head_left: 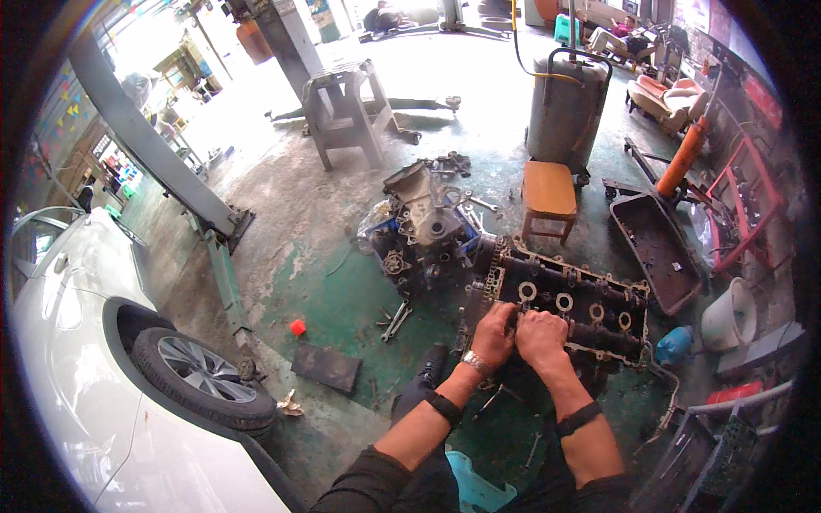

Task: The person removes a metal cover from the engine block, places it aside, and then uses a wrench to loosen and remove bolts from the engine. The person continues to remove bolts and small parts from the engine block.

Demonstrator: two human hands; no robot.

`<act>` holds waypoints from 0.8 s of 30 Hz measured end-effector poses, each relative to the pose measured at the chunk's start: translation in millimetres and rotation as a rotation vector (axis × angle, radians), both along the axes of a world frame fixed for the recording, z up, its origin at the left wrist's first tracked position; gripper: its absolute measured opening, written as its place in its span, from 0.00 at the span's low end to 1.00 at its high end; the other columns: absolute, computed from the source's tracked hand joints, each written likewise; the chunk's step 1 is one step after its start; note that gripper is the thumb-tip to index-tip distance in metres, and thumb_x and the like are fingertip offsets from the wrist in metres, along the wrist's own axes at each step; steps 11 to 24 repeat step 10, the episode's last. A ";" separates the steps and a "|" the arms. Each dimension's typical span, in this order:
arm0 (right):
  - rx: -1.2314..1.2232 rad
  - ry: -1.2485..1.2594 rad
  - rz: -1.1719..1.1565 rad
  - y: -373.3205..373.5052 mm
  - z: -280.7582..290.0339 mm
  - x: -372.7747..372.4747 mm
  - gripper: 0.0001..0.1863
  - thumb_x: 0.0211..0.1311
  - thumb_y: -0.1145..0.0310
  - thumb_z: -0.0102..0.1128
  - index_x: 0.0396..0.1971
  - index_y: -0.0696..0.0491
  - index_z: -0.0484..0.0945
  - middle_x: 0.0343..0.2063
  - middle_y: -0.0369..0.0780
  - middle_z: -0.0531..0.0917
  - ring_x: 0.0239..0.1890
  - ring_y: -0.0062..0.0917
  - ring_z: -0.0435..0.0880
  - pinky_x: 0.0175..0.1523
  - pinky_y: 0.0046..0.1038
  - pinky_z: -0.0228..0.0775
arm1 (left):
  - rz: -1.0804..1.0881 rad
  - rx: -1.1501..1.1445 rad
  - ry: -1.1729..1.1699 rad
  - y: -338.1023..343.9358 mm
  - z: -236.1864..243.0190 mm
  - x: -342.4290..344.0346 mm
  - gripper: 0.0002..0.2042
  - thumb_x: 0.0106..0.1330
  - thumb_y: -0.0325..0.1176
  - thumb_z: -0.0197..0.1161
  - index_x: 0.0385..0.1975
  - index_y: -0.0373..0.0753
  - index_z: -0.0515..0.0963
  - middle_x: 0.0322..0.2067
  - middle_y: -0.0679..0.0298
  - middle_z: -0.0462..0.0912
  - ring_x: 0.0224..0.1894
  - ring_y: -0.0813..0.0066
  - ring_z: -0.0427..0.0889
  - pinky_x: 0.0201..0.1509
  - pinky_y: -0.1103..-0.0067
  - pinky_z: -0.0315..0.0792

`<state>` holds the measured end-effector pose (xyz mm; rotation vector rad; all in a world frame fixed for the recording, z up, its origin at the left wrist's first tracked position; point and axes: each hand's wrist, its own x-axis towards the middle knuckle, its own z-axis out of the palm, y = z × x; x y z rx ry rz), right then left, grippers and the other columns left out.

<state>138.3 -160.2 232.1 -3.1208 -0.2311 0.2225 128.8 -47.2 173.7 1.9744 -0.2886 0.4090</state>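
Note:
Both of my hands are together over the near left part of a dark engine point(603, 295) with its top uncovered, where several pale rings sit in a row. My left hand point(492, 338), with a metal watch at the wrist, has its fingers closed. Right beside it my right hand point(542, 338) is also closed, the knuckles bent. Whatever lies between the fingers is hidden from this angle. A timing chain point(490, 267) shows at the engine's left end, just beyond my left hand.
Another partly dismantled engine point(419, 224) sits on the floor ahead. Wrenches point(396, 321) and a dark block point(326, 368) lie left of me. Beyond the engine are an orange-topped stool point(549, 190) and a black tray point(657, 256). A white car point(103, 359) stands far left.

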 end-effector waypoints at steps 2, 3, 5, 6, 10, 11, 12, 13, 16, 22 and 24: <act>0.025 -0.001 -0.023 1.0 -0.3 0.2 0.13 0.59 0.62 0.50 0.29 0.53 0.83 0.29 0.43 0.85 0.33 0.33 0.86 0.37 0.36 0.77 | 0.019 0.011 -0.004 -0.7 -0.3 -0.5 0.14 0.52 0.21 0.60 0.40 0.34 0.73 0.35 0.52 0.76 0.37 0.52 0.78 0.41 0.69 0.74; 0.042 0.008 -0.041 0.9 -0.6 0.7 0.14 0.60 0.61 0.50 0.28 0.52 0.83 0.29 0.43 0.85 0.33 0.34 0.86 0.37 0.36 0.77 | 0.028 0.015 -0.010 -1.1 -0.7 -0.8 0.14 0.52 0.21 0.60 0.40 0.34 0.73 0.35 0.53 0.77 0.38 0.52 0.78 0.41 0.69 0.74; 0.085 0.006 -0.081 -0.9 -1.6 1.2 0.16 0.62 0.59 0.49 0.28 0.52 0.84 0.28 0.43 0.85 0.34 0.36 0.86 0.37 0.37 0.77 | 0.022 0.006 0.016 -1.8 -1.7 -0.2 0.14 0.52 0.21 0.60 0.40 0.34 0.74 0.35 0.53 0.77 0.38 0.52 0.78 0.42 0.69 0.74; 0.110 -0.004 -0.101 -1.0 -2.6 1.5 0.17 0.63 0.58 0.48 0.28 0.52 0.84 0.28 0.43 0.85 0.34 0.37 0.85 0.38 0.38 0.77 | 0.019 0.002 0.026 -2.1 -2.5 0.5 0.14 0.52 0.21 0.60 0.40 0.34 0.74 0.36 0.52 0.77 0.38 0.52 0.78 0.42 0.69 0.74; 0.157 0.021 -0.095 -5.8 -5.2 3.4 0.21 0.64 0.53 0.48 0.29 0.53 0.84 0.29 0.44 0.85 0.34 0.39 0.85 0.40 0.41 0.77 | 0.032 0.023 0.011 -1.8 -7.9 1.9 0.13 0.53 0.22 0.60 0.40 0.34 0.74 0.36 0.52 0.77 0.39 0.52 0.79 0.42 0.69 0.74; 0.157 0.021 -0.095 -5.8 -5.2 3.4 0.21 0.64 0.53 0.48 0.29 0.53 0.84 0.29 0.44 0.85 0.34 0.39 0.85 0.40 0.41 0.77 | 0.032 0.023 0.011 -1.8 -7.9 1.9 0.13 0.53 0.22 0.60 0.40 0.34 0.74 0.36 0.52 0.77 0.39 0.52 0.79 0.42 0.69 0.74; 0.157 0.021 -0.095 -5.8 -5.2 3.4 0.21 0.64 0.53 0.48 0.29 0.53 0.84 0.29 0.44 0.85 0.34 0.39 0.85 0.40 0.41 0.77 | 0.032 0.023 0.011 -1.8 -7.9 1.9 0.13 0.53 0.22 0.60 0.40 0.34 0.74 0.36 0.52 0.77 0.39 0.52 0.79 0.42 0.69 0.74; 0.157 0.021 -0.095 -5.8 -5.2 3.4 0.21 0.64 0.53 0.48 0.29 0.53 0.84 0.29 0.44 0.85 0.34 0.39 0.85 0.40 0.41 0.77 | 0.032 0.023 0.011 -1.8 -7.9 1.9 0.13 0.53 0.22 0.60 0.40 0.34 0.74 0.36 0.52 0.77 0.39 0.52 0.79 0.42 0.69 0.74; 0.157 0.021 -0.095 -5.8 -5.2 3.4 0.21 0.64 0.53 0.48 0.29 0.53 0.84 0.29 0.44 0.85 0.34 0.39 0.85 0.40 0.41 0.77 | 0.032 0.023 0.011 -1.8 -7.9 1.9 0.13 0.53 0.22 0.60 0.40 0.34 0.74 0.36 0.52 0.77 0.39 0.52 0.79 0.42 0.69 0.74; 0.157 0.021 -0.095 -5.8 -5.2 3.4 0.21 0.64 0.53 0.48 0.29 0.53 0.84 0.29 0.44 0.85 0.34 0.39 0.85 0.40 0.41 0.77 | 0.032 0.023 0.011 -1.8 -7.9 1.9 0.13 0.53 0.22 0.60 0.40 0.34 0.74 0.36 0.52 0.77 0.39 0.52 0.79 0.42 0.69 0.74; 0.157 0.021 -0.095 -5.8 -5.2 3.4 0.21 0.64 0.53 0.48 0.29 0.53 0.84 0.29 0.44 0.85 0.34 0.39 0.85 0.40 0.41 0.77 | 0.032 0.023 0.011 -1.8 -7.9 1.9 0.13 0.53 0.22 0.60 0.40 0.34 0.74 0.36 0.52 0.77 0.39 0.52 0.79 0.42 0.69 0.74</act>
